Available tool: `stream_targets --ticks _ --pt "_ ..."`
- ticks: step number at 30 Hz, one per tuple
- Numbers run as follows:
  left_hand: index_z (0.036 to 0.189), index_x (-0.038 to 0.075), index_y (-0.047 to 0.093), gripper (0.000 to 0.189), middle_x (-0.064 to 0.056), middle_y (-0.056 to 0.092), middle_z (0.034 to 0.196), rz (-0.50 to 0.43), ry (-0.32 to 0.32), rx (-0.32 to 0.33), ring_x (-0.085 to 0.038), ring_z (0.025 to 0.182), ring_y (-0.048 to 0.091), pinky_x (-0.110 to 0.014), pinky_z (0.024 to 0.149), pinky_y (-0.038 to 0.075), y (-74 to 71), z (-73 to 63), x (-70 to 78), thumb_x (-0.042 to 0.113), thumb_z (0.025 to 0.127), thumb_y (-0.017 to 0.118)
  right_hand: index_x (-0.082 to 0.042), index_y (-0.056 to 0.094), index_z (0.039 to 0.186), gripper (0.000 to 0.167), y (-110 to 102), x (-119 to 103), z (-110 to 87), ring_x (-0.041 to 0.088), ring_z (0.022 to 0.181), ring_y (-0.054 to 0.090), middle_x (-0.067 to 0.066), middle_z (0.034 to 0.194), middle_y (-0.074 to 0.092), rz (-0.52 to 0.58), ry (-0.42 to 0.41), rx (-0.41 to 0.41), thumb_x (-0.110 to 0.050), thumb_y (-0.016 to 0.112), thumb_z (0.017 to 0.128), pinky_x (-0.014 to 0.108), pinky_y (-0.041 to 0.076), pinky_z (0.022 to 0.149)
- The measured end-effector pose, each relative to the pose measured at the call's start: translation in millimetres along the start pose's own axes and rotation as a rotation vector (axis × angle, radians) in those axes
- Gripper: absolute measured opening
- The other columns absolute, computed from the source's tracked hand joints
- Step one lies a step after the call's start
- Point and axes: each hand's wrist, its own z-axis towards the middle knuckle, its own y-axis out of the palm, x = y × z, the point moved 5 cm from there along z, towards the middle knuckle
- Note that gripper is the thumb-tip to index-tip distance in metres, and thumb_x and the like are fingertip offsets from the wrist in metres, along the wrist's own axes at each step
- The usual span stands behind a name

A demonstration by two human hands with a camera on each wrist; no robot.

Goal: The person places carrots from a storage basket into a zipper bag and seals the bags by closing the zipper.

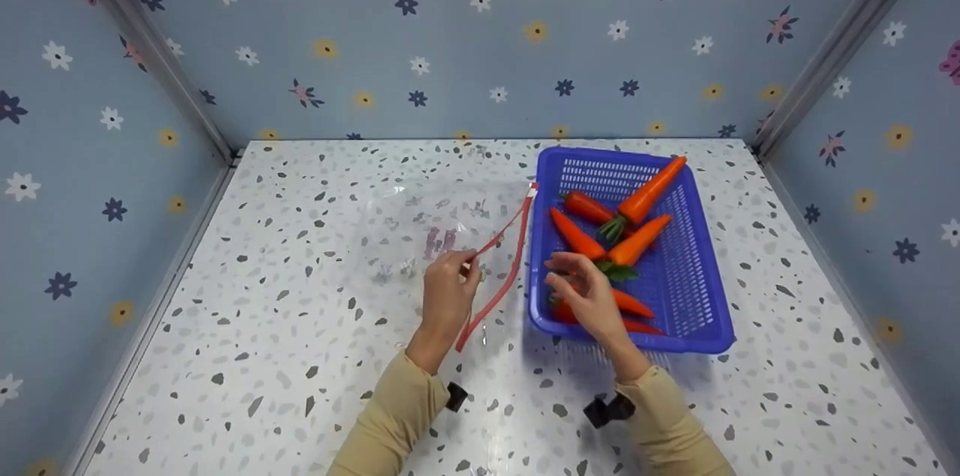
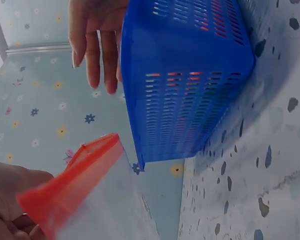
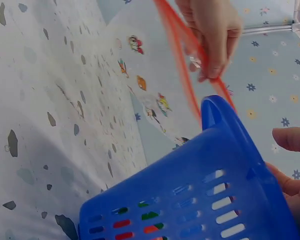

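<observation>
My left hand [image 1: 448,296] pinches the red zip edge [image 1: 516,262] of a clear plastic zip bag [image 1: 401,225]. The bag lies flat on the left, and its red-edged mouth gapes toward a blue basket [image 1: 712,273]. In the right wrist view, small coloured pictures show on the bag [image 3: 135,90]. Over the basket's near left corner hovers my right hand [image 1: 596,307], its fingers loosely curved around nothing. Beneath and beyond it are several carrots, including an orange carrot [image 1: 654,190] with a green top and a redder carrot [image 1: 587,206]. That hand partly covers the nearest carrots [image 1: 634,303].
Under everything is a white speckled table [image 1: 255,356]. Flower-patterned panels stand at the back [image 1: 480,41] and both sides. The basket's slotted wall [image 2: 180,110] rises beside the bag's mouth. A small metallic zip-pull-like piece [image 1: 484,332] lies near the bag's front end.
</observation>
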Motion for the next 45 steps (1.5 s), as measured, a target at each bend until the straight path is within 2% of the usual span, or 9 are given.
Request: stream_targets --ticks 6,16,22,26,29,33,37,40,45 --pt "0.084 -0.003 0.067 0.008 -0.008 0.063 0.075 -0.091 0.031 0.001 -0.013 0.060 0.057 -0.026 0.054 0.049 3.0 -0.6 14.1 -0.001 0.080 0.060 0.014 0.043 0.115 0.032 5 4 3.9 0.042 0.087 0.055 0.028 0.105 0.053 -0.002 0.058 0.015 0.001 0.052 0.087 0.050 0.046 0.073" --pt "0.082 0.000 0.068 0.008 -0.004 0.062 0.072 -0.204 0.074 0.047 -0.009 0.059 0.056 -0.018 0.047 0.045 6.0 -3.4 28.5 0.001 0.080 0.060 0.011 0.050 0.108 0.028 11 0 8.7 0.025 0.069 0.061 0.020 0.086 0.061 -0.083 0.119 0.018 -0.003 0.057 0.085 0.031 0.052 0.060" --pt "0.079 -0.001 0.068 0.007 -0.003 0.060 0.068 -0.269 0.048 0.134 -0.009 0.056 0.055 -0.018 0.044 0.044 -0.9 -2.2 27.9 0.001 0.079 0.061 0.013 0.054 0.094 0.015 8 2 9.0 0.017 0.057 0.058 0.025 0.078 0.061 -0.058 0.122 0.020 0.002 0.055 0.085 0.032 0.051 0.056" --pt "0.077 -0.001 0.067 0.007 -0.003 0.060 0.066 -0.308 0.017 0.206 -0.009 0.056 0.054 -0.020 0.043 0.044 -6.4 -0.6 24.1 0.001 0.080 0.061 0.013 0.056 0.091 0.013 1 18 11.2 0.013 0.053 0.057 0.030 0.077 0.059 -0.029 0.120 0.035 0.002 0.055 0.085 0.034 0.051 0.053" --pt "0.078 0.000 0.067 0.007 -0.003 0.060 0.067 -0.334 -0.013 0.256 -0.010 0.057 0.054 -0.021 0.044 0.044 -9.0 -0.6 20.8 0.003 0.081 0.061 0.011 0.057 0.091 0.014 -3 30 12.1 0.016 0.053 0.058 0.026 0.075 0.061 -0.025 0.123 0.044 -0.002 0.057 0.085 0.034 0.051 0.053" --pt "0.080 -0.001 0.067 0.007 -0.005 0.061 0.068 -0.373 -0.054 0.307 -0.012 0.059 0.054 -0.024 0.046 0.045 -11.5 -2.3 17.1 0.002 0.081 0.062 0.009 0.057 0.091 0.016 -5 31 10.5 0.019 0.055 0.059 0.019 0.074 0.062 -0.037 0.122 0.041 -0.006 0.057 0.086 0.032 0.051 0.054" --pt "0.081 -0.005 0.066 0.006 -0.009 0.059 0.069 -0.421 -0.083 0.334 -0.015 0.060 0.052 -0.026 0.047 0.046 -14.1 -2.6 17.4 -0.001 0.080 0.062 0.009 0.057 0.091 0.015 -11 30 8.4 0.021 0.056 0.061 0.020 0.074 0.062 -0.042 0.112 0.036 -0.005 0.056 0.086 0.031 0.051 0.055" --pt "0.081 -0.008 0.065 0.006 -0.012 0.057 0.069 -0.457 -0.107 0.334 -0.015 0.060 0.051 -0.024 0.047 0.045 -19.3 -2.9 25.4 -0.003 0.080 0.061 0.010 0.056 0.091 0.015 -14 31 6.8 0.022 0.057 0.061 0.021 0.075 0.062 -0.032 0.120 0.022 -0.004 0.056 0.086 0.031 0.052 0.055" --pt "0.081 -0.010 0.065 0.007 -0.014 0.057 0.070 -0.498 -0.131 0.312 -0.012 0.061 0.050 -0.018 0.048 0.044 -23.9 -4.0 37.9 -0.005 0.080 0.060 0.010 0.056 0.095 0.018 -16 27 6.9 0.031 0.062 0.060 0.021 0.078 0.062 -0.028 0.144 -0.032 -0.006 0.055 0.087 0.040 0.051 0.060"
